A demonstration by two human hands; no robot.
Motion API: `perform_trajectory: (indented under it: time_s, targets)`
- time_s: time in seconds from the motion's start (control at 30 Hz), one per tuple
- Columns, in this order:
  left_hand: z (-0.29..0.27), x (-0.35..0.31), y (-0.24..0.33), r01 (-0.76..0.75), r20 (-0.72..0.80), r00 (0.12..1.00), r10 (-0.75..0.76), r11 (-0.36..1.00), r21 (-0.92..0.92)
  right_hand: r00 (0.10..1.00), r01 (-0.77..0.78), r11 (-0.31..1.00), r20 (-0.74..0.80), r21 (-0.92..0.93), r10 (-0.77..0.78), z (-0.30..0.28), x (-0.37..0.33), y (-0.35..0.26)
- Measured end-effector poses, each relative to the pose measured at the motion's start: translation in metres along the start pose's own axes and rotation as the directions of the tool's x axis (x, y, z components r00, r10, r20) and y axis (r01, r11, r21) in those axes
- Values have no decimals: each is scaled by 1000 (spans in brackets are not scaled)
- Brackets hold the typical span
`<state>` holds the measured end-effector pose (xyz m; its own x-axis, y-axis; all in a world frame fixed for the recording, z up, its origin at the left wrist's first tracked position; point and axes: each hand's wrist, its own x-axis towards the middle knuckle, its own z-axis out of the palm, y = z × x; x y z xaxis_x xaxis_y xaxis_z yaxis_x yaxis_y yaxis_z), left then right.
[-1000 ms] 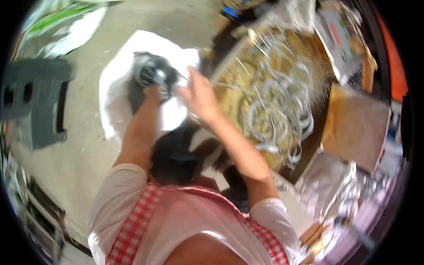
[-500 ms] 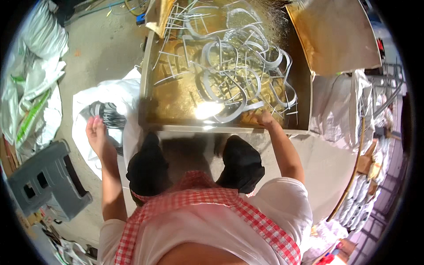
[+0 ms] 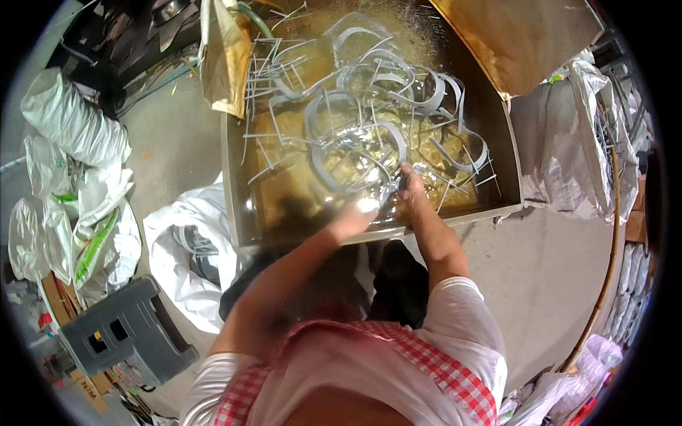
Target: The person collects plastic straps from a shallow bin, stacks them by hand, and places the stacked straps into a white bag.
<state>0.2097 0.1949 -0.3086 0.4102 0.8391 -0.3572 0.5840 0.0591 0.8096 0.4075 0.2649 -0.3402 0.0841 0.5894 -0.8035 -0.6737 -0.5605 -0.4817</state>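
Note:
A shallow tank of yellowish liquid lies in front of me, full of several grey curved metal pieces with thin prongs. My right hand reaches into the liquid at the near side and grips one wet grey curved piece. My left hand hovers just over the tank's near rim, close beside the right hand; glare hides its fingers and I cannot tell whether it holds anything.
A white sack with dark and grey pieces inside lies open on the floor at my left. A grey plastic stool stands lower left. White bags pile at far left. A brown board leans at upper right, with covered stacks beside it.
My left hand has left the white sack and swung right to the tank's near rim. My right hand has gone from the rim into the liquid and taken hold of a curved piece.

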Motion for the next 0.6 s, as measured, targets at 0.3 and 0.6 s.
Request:
perform_trajectory:
  time_s: [0.3,0.6]
  targets:
    - [39,33,-23,-145,-143,983,112,958,-248,973,-38,972,211,-232,88,29,-16,9]
    - [-120,-45,90,79,-184,940,-287,709,-701,893,319,914,401,-250,-202,57,-83,-18]
